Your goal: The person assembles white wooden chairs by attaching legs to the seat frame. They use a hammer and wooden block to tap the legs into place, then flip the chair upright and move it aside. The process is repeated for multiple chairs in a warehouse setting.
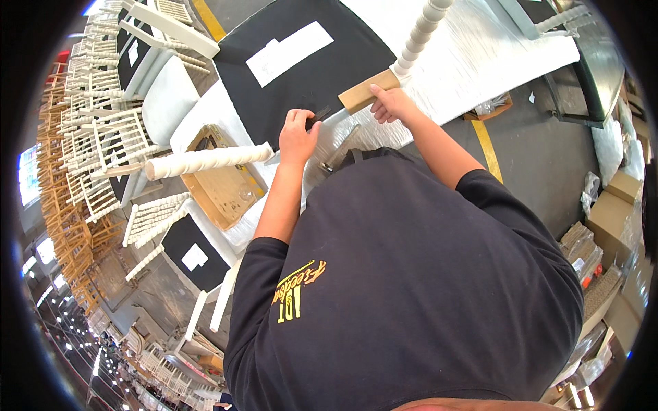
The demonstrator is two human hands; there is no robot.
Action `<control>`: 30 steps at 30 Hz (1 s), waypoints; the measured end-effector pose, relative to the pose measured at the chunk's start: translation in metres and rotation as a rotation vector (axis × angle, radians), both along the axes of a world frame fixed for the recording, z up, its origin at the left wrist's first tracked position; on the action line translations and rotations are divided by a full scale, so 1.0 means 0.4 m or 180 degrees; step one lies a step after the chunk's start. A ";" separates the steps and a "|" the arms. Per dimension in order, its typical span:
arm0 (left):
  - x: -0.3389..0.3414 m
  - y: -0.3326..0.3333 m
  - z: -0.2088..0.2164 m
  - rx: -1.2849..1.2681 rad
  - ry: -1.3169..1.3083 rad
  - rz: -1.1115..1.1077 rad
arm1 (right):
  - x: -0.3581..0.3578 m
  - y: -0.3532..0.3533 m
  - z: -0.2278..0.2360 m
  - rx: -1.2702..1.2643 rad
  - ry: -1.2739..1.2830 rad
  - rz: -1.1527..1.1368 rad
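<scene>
An upturned chair seat with a black underside cloth (301,82) lies in front of me, a white paper label (289,55) on it. White turned legs rise at its corners, one leg (209,162) at the left and another leg (419,38) at the right. My right hand (394,104) grips a tan wooden block (370,90) at the foot of the right leg, thumb on top and fingers underneath. At the seat's near edge, my left hand (299,139) is closed around a slim black tool (318,118); its exact kind is unclear.
Left of the seat lies a shallow wooden box (218,179). Plastic wrap (473,51) covers the white surface at right. White chairs (103,130) are stacked along the left, with bare wooden ones (58,185) beyond. Cardboard boxes (610,216) stand at far right.
</scene>
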State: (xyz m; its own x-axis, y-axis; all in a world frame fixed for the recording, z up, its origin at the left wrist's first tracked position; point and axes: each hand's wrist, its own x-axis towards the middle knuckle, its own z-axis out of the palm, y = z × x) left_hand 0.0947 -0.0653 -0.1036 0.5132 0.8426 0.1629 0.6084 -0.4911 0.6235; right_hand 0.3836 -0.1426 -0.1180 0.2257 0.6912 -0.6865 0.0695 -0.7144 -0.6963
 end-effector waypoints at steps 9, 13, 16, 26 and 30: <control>0.026 0.002 -0.005 -0.0145 0.0185 0.0037 | 0.001 0.001 -0.012 -0.0003 -0.0041 -0.0026; 0.045 0.000 -0.003 -0.0348 0.0165 0.0029 | -0.002 0.000 -0.011 0.0022 -0.0070 -0.0055; 0.054 -0.008 -0.005 -0.0259 0.0134 0.0119 | 0.000 0.000 -0.013 -0.0021 -0.0056 -0.0061; 0.081 -0.016 -0.020 0.0032 0.0051 -0.0059 | 0.002 0.005 -0.005 -0.0052 -0.0110 0.0036; 0.072 -0.025 -0.027 0.0075 -0.0151 -0.0022 | -0.001 0.004 0.002 -0.0058 -0.0165 0.0066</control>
